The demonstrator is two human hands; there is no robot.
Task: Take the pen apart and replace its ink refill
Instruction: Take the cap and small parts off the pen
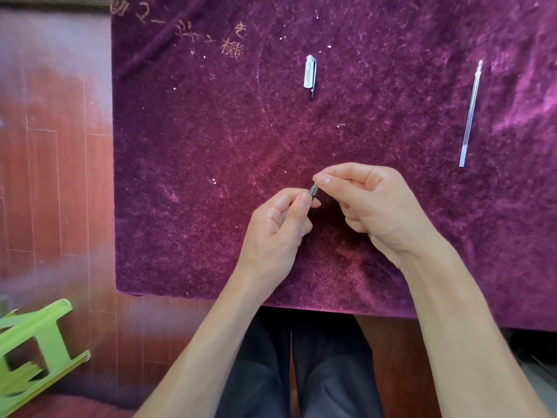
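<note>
Pen piece (pixel 313 189): short, dark grey, ridged or threaded stub. Only a small length shows between the fingertips, and the rest is hidden by the hands. Its long axis is tilted, low at the left and rising to the right and away from the person. It is held above the purple cloth (pixel 211 146), near the table's front edge and about centre. The left hand (pixel 278 224) pinches the lower end between thumb and forefinger, with the other fingers curled. The right hand (pixel 370 203) pinches the upper end the same way. Cap (pixel 310 74): clear with a dark clip, lying on the cloth well beyond the hands, long axis near-to-far. Refill (pixel 470 116): thin clear tube lying far right, tip pointing away, leaning slightly right. Count: 1 pen piece, 1 cap, 1 refill, 2 hands. 1 green stool (pixel 39 342) lies tipped on the wooden floor at lower left.
</note>
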